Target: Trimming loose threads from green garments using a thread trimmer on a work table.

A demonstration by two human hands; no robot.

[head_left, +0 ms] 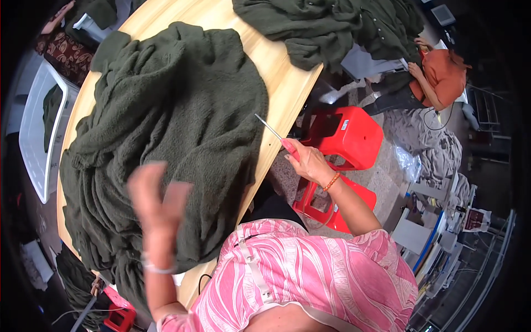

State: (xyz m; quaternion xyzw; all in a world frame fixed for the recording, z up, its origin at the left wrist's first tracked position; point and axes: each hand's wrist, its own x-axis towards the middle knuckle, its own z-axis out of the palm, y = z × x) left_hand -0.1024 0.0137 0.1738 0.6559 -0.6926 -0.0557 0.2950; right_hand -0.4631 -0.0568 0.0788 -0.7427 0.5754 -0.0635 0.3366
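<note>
A large heap of dark green fleecy fabric (204,105) lies in folds over the pale wooden table (285,91). In my right hand (313,165), closed at the table's right edge, is a thin pointed tool with a pink handle (289,148). Its metal shaft points up and left, with the tip over or against the fabric's right border; contact cannot be made out. My left hand (157,202), smeared by motion, is raised over the lower left of the fabric. Its fingers are apart, and nothing shows in them.
Red plastic stools (354,138) stand right of the table. More green garments (332,25) cover its far end, where a co-worker in an orange top (445,77) sits. A white plastic bin (33,130) is at the left. Grey cloth (437,146) lies on the floor.
</note>
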